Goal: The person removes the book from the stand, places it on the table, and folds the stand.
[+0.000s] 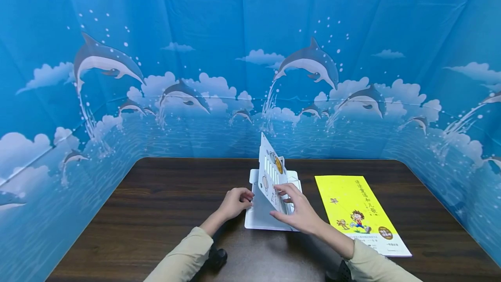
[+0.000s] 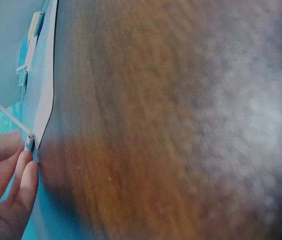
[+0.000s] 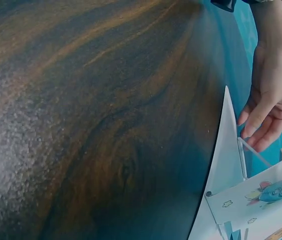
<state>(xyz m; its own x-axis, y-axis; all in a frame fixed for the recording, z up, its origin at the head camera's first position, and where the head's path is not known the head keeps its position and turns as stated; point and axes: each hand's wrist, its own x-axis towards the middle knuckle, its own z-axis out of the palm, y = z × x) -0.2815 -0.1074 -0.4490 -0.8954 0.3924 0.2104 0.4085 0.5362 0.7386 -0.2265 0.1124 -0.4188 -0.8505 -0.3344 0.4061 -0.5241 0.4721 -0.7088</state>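
Observation:
A white folding book stand (image 1: 262,221) with cartoon prints sits on the table, its printed panel (image 1: 269,177) tilted up from the flat base. At the base's left edge, my left hand (image 1: 234,203) pinches the end of a thin white wire support (image 2: 11,118). My right hand (image 1: 299,210) holds the raised panel near its lower right edge, fingers on the printed face and thumb below. Only a fingertip of that hand shows in the right wrist view, beside the printed panel (image 3: 260,195). The left hand (image 3: 268,112) appears there too.
A yellow children's book (image 1: 348,203) lies flat on the dark wooden table (image 1: 156,212), right of the stand. A blue dolphin-print curtain (image 1: 219,55) hangs behind and around the table. Black wrist straps (image 1: 217,258) show by the sleeves.

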